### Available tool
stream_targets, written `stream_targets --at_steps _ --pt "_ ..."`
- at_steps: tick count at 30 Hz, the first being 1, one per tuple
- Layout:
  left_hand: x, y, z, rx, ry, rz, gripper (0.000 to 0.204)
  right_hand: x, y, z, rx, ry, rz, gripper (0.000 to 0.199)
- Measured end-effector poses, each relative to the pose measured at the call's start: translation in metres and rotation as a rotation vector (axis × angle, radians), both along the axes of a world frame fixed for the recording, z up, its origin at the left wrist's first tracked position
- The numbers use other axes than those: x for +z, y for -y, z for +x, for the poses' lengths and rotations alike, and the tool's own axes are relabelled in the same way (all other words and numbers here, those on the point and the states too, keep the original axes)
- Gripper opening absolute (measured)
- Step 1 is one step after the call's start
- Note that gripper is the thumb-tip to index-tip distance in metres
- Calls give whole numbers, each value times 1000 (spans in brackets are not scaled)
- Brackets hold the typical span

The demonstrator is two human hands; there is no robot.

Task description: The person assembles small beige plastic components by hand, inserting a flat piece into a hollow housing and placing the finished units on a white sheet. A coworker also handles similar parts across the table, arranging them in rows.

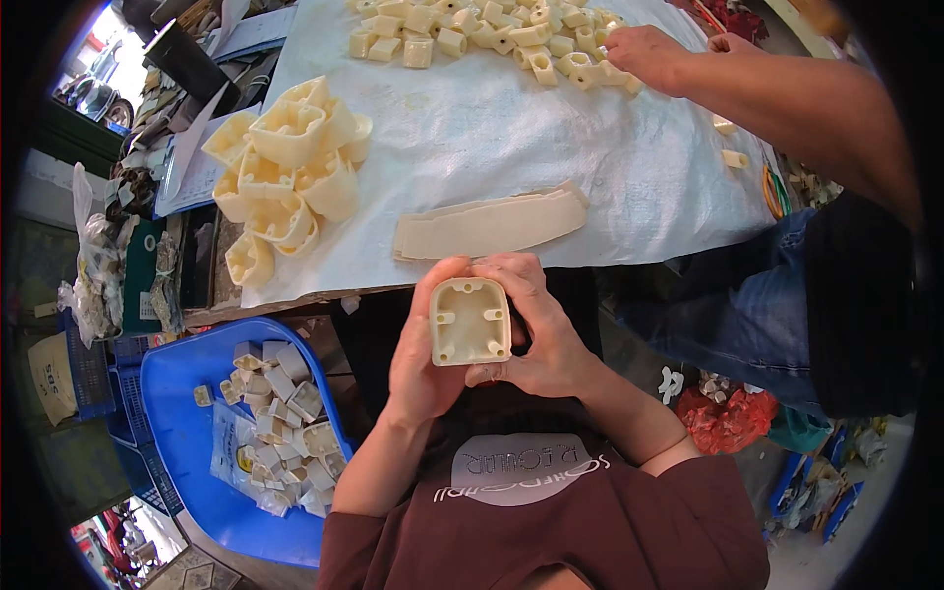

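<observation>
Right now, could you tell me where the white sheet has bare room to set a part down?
The white sheet is bare in its middle, between the pile of large cream parts, the small parts at the far edge and the flat cream strips. It is crowded by the co-worker's hand.

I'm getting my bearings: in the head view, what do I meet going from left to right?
Blue bin of small cream parts → pile of cream square housings on the white sheet → cream housing held in left hand and right hand → another person's hand at the far small parts.
</observation>
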State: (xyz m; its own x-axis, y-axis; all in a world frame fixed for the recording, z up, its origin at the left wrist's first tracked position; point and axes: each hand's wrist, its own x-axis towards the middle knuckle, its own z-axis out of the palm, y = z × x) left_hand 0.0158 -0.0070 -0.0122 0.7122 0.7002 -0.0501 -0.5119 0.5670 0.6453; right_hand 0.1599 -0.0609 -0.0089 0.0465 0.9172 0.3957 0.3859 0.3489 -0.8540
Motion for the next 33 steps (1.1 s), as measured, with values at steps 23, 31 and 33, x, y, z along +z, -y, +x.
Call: stream_targets --at_steps 23,31,33 --pt "5 3 6 5 -285 170 66 -8 0 14 204 45 76 64" --pt "11 8 10 -7 -155 5 84 -5 -16 10 333 -843 -374 21" --pt "15 11 16 84 -252 83 80 -12 -17 14 421 -766 -314 14"
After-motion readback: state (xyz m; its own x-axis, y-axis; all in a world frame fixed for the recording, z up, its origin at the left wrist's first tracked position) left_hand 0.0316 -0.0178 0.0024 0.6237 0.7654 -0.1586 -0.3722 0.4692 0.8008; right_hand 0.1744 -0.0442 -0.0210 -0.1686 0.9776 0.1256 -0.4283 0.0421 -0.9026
